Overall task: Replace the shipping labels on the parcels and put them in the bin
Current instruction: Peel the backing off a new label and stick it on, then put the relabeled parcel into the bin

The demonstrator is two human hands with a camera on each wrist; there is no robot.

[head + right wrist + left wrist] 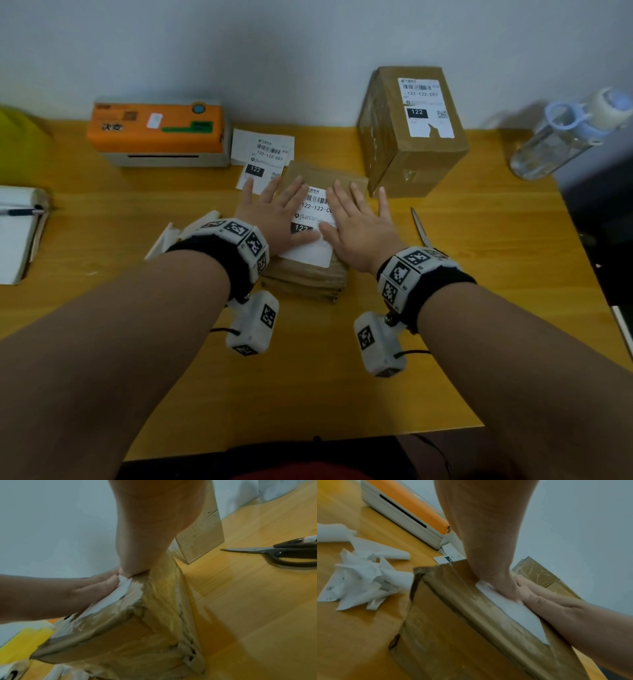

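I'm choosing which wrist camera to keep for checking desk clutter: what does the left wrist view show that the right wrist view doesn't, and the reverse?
Only the left wrist view shows the orange-topped white label printer and the crumpled white label scraps. Only the right wrist view shows the black-handled scissors. Both show the flat left hand and right hand pressing the white shipping label onto the taped brown cardboard parcel, on the yellow wooden desk.

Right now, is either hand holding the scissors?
No: the scissors lie on the table, untouched, while the left hand and right hand press flat on the label.
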